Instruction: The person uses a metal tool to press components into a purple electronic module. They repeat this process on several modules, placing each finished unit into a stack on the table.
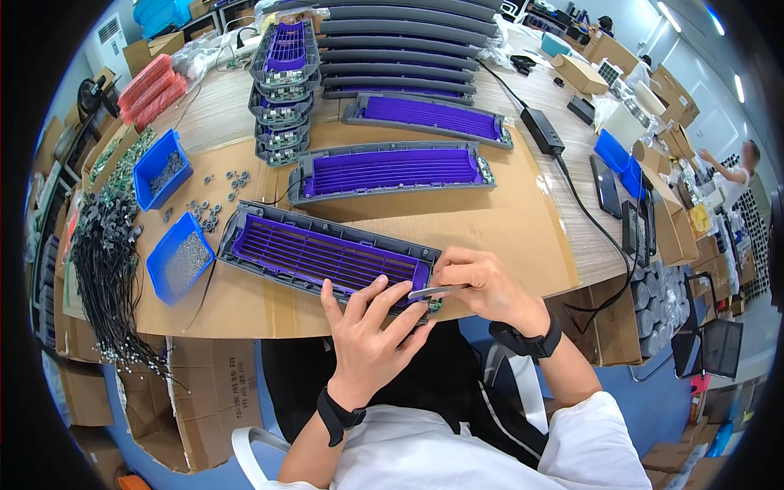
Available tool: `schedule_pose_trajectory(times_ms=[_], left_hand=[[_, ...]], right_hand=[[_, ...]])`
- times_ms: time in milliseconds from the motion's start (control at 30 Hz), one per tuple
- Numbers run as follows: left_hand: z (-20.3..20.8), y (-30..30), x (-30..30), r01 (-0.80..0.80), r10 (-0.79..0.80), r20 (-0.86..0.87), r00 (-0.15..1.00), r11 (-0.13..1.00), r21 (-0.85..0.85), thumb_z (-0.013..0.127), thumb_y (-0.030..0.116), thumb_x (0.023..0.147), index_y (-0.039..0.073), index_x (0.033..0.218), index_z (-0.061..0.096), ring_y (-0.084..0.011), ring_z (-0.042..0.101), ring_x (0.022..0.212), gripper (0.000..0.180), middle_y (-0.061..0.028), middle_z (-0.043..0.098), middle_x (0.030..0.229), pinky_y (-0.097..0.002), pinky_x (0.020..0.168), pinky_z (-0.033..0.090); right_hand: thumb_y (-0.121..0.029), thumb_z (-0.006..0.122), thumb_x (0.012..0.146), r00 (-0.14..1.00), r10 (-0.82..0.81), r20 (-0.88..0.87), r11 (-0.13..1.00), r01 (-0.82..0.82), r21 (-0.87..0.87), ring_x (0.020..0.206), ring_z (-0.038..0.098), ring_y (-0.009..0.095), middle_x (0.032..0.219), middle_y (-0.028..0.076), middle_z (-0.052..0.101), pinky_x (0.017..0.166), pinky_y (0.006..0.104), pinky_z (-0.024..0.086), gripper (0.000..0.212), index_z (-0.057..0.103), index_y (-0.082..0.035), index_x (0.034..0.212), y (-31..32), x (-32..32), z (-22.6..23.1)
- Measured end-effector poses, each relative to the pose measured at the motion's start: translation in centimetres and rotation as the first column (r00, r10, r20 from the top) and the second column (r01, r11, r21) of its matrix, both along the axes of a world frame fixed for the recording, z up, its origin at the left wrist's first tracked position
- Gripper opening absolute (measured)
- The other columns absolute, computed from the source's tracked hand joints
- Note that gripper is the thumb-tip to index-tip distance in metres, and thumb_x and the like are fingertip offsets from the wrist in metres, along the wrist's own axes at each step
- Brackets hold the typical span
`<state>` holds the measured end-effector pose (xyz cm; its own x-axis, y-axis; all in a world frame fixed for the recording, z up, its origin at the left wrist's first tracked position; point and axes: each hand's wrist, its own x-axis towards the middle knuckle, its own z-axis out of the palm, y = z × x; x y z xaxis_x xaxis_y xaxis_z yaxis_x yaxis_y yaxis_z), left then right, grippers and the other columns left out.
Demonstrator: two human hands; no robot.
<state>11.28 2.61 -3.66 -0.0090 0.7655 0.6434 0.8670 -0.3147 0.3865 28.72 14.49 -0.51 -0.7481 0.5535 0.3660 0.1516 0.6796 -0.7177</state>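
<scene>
Together, a person's two bare hands work at the right end of a grey frame (327, 249) with a purple grille, which lies aslant on a cardboard sheet (539, 237) near the front edge of the tabletop (220, 114). The left hand (367, 351) rests there with fingers spread wide, the tips on the frame. The right hand (490, 286) pinches metal tweezers (441, 290) between closed fingers, their points at the frame's end; whether they touch it cannot be told. Just behind lie a second frame (396, 171) and a third frame (429, 117), one beyond the other, with a tall stack (400, 53) of similar frames farther back and a shorter pile (283, 114) to its left. At left, two blue bins (163, 167) hold small parts, near a bundle of black cables (106, 253). At right, a black power adapter (539, 131) trails its cord across the tabletop.
</scene>
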Motion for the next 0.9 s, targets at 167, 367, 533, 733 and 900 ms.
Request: schedule_pose_trajectory(times_ms=[167,367,533,733,900], left_hand=[[0.0,0.2,0.1,0.004,-0.003,-0.016,1.000,1.000,0.009,0.083,0.027,0.070,0.022,0.090,0.075,-0.0219,0.057,0.112,0.022,0.0025,0.067,0.114,-0.0584,0.114,0.013],[0.4,0.2,0.1,0.006,-0.007,-0.064,0.998,1.000,-0.018,0.082,0.026,0.071,0.022,0.091,0.075,-0.0223,0.057,0.112,0.022,0.0009,0.067,0.115,-0.0582,0.112,0.016],[0.5,0.2,0.0,0.014,-0.015,-0.063,0.998,1.000,-0.021,0.082,0.026,0.071,0.021,0.091,0.075,-0.0226,0.057,0.112,0.022,0.0004,0.067,0.116,-0.0583,0.112,0.016],[0.4,0.2,0.0,0.021,-0.022,-0.068,0.997,1.000,-0.018,0.082,0.026,0.072,0.021,0.092,0.075,-0.0230,0.057,0.111,0.022,0.0000,0.067,0.116,-0.0580,0.112,0.017],[0.1,0.2,-0.2,0.024,-0.025,-0.112,0.993,1.000,-0.012,0.079,0.033,0.076,0.022,0.096,0.073,-0.0226,0.056,0.111,0.023,0.0013,0.064,0.119,-0.0613,0.107,0.020]], right_hand=[[0.012,0.066,0.070,0.997,-0.011,0.077,0.988,-0.001,0.156,0.075,0.064,0.027,0.086,0.008,0.062,0.062,0.0349,0.050,0.023,0.070,-0.004,0.086,-0.1,0.4,0.0],[0.009,0.060,0.067,0.983,0.006,0.185,0.973,-0.048,0.225,0.071,0.062,0.034,0.090,0.005,0.062,0.055,0.0406,0.047,0.033,0.067,-0.011,0.093,0.3,0.1,1.5],[0.008,0.060,0.068,0.988,0.024,0.150,0.975,-0.056,0.213,0.070,0.061,0.035,0.090,0.005,0.062,0.054,0.0405,0.047,0.032,0.066,-0.012,0.093,0.7,0.2,1.0],[0.004,0.064,0.071,0.989,-0.006,0.146,0.971,-0.029,0.238,0.070,0.061,0.034,0.089,0.005,0.060,0.054,0.0405,0.047,0.026,0.064,-0.012,0.092,0.3,0.4,0.4],[-0.002,0.068,0.073,0.961,-0.039,0.274,0.948,-0.051,0.315,0.071,0.061,0.032,0.090,0.006,0.058,0.055,0.0408,0.048,0.022,0.062,-0.010,0.092,-0.3,0.2,1.4]])
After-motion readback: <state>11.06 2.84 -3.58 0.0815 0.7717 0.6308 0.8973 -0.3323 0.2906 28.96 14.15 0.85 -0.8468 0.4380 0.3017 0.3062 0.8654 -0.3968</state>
